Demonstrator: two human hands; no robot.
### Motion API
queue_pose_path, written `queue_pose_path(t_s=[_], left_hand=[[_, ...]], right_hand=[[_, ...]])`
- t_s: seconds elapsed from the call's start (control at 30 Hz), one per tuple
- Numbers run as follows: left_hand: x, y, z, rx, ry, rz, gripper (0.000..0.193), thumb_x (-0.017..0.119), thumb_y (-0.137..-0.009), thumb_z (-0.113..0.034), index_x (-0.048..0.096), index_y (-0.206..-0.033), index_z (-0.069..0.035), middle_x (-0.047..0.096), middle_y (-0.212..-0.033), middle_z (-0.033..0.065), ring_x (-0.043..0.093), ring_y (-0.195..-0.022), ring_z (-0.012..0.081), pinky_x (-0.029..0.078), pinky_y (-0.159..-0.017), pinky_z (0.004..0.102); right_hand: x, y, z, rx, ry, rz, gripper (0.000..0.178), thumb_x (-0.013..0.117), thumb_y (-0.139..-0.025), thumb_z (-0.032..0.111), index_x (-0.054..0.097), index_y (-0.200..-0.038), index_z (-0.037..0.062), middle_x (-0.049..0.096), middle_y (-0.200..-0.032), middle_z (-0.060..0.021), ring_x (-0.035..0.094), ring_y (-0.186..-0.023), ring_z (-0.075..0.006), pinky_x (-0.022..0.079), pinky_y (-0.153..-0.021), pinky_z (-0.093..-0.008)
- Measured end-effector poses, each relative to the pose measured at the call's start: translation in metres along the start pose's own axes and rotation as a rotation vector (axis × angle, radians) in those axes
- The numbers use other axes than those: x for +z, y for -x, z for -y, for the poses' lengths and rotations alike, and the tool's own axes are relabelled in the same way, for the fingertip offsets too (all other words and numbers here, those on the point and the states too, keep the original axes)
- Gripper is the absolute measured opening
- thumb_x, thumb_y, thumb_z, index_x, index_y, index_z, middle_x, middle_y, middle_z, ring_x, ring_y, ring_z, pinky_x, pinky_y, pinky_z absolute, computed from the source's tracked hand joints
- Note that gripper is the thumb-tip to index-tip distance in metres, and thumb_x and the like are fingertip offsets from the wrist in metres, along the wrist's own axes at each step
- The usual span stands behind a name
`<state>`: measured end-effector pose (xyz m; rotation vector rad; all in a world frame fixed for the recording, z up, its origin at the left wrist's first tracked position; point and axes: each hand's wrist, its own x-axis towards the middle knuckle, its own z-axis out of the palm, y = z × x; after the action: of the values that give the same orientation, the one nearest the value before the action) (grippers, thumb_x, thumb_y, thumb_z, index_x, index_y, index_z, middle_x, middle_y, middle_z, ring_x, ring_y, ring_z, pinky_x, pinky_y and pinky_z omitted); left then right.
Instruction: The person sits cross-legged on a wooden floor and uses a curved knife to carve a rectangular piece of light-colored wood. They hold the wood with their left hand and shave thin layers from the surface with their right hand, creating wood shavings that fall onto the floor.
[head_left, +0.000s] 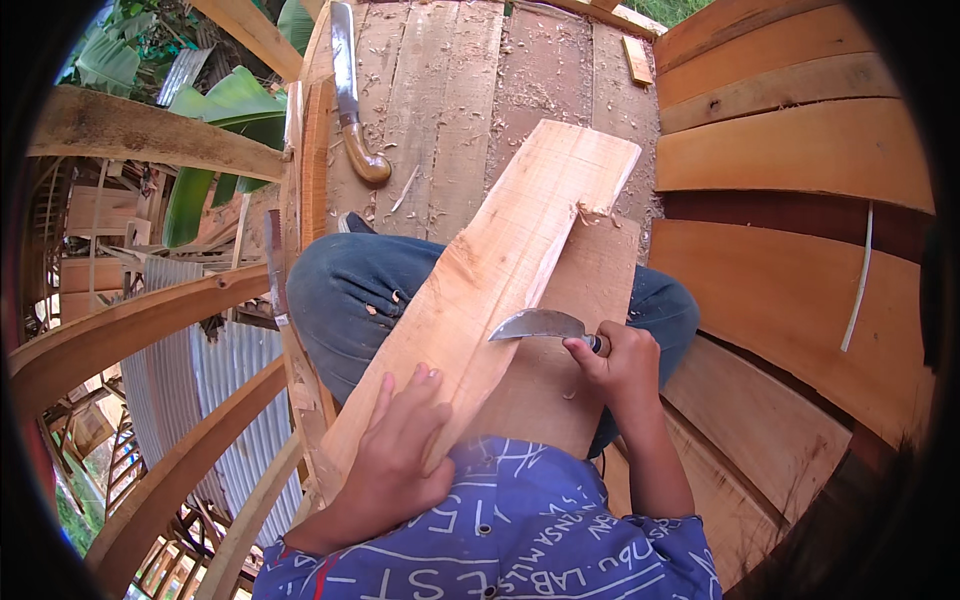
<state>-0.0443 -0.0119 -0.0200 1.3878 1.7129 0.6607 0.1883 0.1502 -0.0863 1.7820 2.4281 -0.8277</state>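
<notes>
A pale wooden board (478, 265) slants across my lap, its right edge rough and freshly cut, with a notch and curled shavings near the far end. My left hand (400, 430) lies on the board's near part, fingers spread, pressing on its face. In my right hand (622, 362) is a knife with a short curved blade (540, 324), my fingers wrapped round its handle. The blade's tip reaches over the board's right edge; whether it cuts in, I cannot tell. Under it lies a second, browner board (555, 385), partly hidden.
A machete (347, 95) with a brown wooden handle lies on the plank floor (440, 90) at the far left, among scattered shavings. A saw blade (275, 262) stands by the left railing (150, 310). A plank wall (790, 300) closes the right side. A small wood block (636, 60) lies far right.
</notes>
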Motion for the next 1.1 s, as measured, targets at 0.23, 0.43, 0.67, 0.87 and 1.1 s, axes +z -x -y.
queue_pose_path(t_s=[0.23, 0.43, 0.67, 0.87, 1.1], left_hand=[[0.002, -0.004, -0.001, 0.006, 0.009, -0.009, 0.051, 0.067, -0.068, -0.002, 0.054, -0.117, 0.003, 0.049, -0.136, 0.0294, 0.041, -0.137, 0.0461, 0.025, -0.114, 0.0627], [0.007, -0.004, -0.005, -0.018, -0.003, -0.051, 0.047, 0.066, -0.067, 0.004, 0.053, -0.112, 0.002, 0.049, -0.134, 0.025, 0.042, -0.137, 0.0468, 0.025, -0.116, 0.0609], [0.01, -0.002, -0.004, -0.002, -0.039, -0.059, 0.048, 0.065, -0.067, 0.005, 0.052, -0.113, 0.002, 0.049, -0.133, 0.0249, 0.042, -0.136, 0.0467, 0.026, -0.115, 0.061], [0.011, -0.004, -0.007, -0.003, -0.042, -0.083, 0.046, 0.064, -0.066, 0.005, 0.053, -0.111, 0.002, 0.05, -0.132, 0.0249, 0.043, -0.136, 0.0462, 0.028, -0.115, 0.0601], [0.001, 0.0, 0.0, -0.024, 0.051, -0.098, 0.045, 0.065, -0.066, 0.002, 0.056, -0.109, 0.003, 0.053, -0.13, 0.0252, 0.047, -0.134, 0.0432, 0.03, -0.115, 0.057]], right_hand=[[0.006, -0.033, -0.006, -0.088, 0.098, -0.114, 0.071, 0.072, -0.07, 0.071, 0.054, -0.055, 0.0035, 0.051, -0.048, -0.0135, 0.056, -0.047, -0.0323, 0.045, -0.048, -0.0412], [0.003, -0.061, -0.013, -0.107, 0.192, -0.167, 0.074, 0.069, -0.071, 0.073, 0.058, -0.058, 0.0014, 0.055, -0.051, -0.016, 0.059, -0.051, -0.0348, 0.046, -0.05, -0.0424], [-0.001, -0.101, -0.024, 0.015, 0.25, -0.198, 0.074, 0.067, -0.074, 0.073, 0.063, -0.063, -0.0002, 0.061, -0.06, -0.0212, 0.065, -0.062, -0.0389, 0.051, -0.058, -0.047], [-0.003, -0.117, -0.032, 0.033, 0.253, -0.228, 0.077, 0.064, -0.076, 0.075, 0.065, -0.066, -0.0008, 0.064, -0.065, -0.022, 0.065, -0.065, -0.0396, 0.052, -0.063, -0.0482], [-0.021, -0.082, -0.027, 0.147, -0.143, 0.055, 0.061, 0.067, -0.086, 0.058, 0.065, -0.078, -0.0027, 0.062, -0.065, -0.02, 0.063, -0.055, -0.0298, 0.05, -0.052, -0.0435]])
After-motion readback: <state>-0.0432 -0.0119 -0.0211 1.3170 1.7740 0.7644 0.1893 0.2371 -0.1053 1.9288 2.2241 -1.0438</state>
